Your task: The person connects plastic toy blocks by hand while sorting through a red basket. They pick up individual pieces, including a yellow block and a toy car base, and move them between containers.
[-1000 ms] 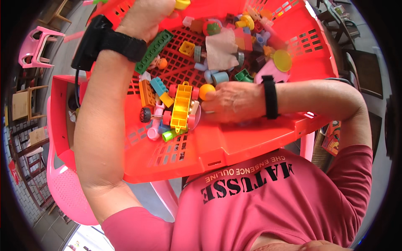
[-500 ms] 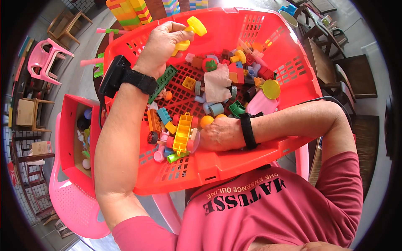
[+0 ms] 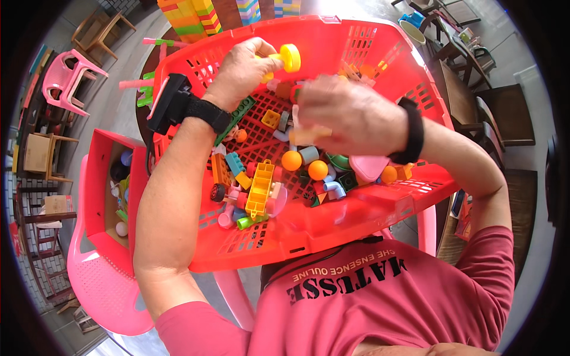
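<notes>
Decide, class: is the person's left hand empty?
No, the left hand holds a yellow toy piece with a round end, over the red basket.

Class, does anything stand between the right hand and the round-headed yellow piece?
Nothing visible does: a gap shows between the blurred right hand and the round-headed yellow piece, held by the left hand.

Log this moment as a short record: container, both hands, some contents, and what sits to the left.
Container: red plastic basket with slotted walls
Left hand: holding a yellow plastic piece with a round end
Right hand: blurred, over the basket; grip unclear
Contents include: yellow open-topped toy cart, round orange balls, long green studded brick
Left of basket: red open-topped box
</notes>
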### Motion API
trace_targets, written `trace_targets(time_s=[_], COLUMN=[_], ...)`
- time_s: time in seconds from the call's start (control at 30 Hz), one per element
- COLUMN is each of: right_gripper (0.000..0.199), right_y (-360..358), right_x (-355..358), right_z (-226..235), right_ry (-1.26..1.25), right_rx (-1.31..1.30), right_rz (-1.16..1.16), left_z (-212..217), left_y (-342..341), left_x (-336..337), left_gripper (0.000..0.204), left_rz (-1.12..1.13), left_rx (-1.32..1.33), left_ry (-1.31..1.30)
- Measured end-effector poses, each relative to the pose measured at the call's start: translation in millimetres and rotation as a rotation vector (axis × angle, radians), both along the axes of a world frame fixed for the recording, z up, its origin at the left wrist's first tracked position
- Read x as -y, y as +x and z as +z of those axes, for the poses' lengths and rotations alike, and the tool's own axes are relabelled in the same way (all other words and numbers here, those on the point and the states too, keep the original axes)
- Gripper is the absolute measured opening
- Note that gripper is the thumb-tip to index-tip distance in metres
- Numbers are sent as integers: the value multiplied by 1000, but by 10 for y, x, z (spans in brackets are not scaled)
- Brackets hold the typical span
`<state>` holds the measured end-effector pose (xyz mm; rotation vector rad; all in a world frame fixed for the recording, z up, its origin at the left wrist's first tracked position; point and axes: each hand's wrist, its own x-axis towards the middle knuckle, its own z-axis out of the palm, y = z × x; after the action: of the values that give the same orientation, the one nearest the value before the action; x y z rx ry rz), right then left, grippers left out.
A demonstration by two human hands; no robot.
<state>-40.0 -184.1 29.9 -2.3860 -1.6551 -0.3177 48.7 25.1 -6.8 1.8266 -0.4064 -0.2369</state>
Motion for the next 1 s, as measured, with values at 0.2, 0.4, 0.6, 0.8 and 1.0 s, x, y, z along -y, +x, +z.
trace_targets(time_s=[0.2,0.4,0.6,0.8,1.0], right_gripper=[26,15,20,16,22], right_y=[406,323,354,319,428], right_x=[213,167,181,168,189], right_z=[92,-230,-176,-178,-226], right_ry=[283,513,788,892,804], right_rx=[-82,-401,-673,-1144,-901], right_rz=[-199,-268,-307,-302,-403], left_z=[2,157,265,283,154], left_y=[-202,-438,-440,-439,-421], left_x=[203,319,326,347,386], left_gripper=[22,15,22,26,26], left_rz=[-129,-156,-204,-177,-94], left_rx=[92,-195,-383,-476,-428], left_ry=[45,-182,-415,-654,-704])
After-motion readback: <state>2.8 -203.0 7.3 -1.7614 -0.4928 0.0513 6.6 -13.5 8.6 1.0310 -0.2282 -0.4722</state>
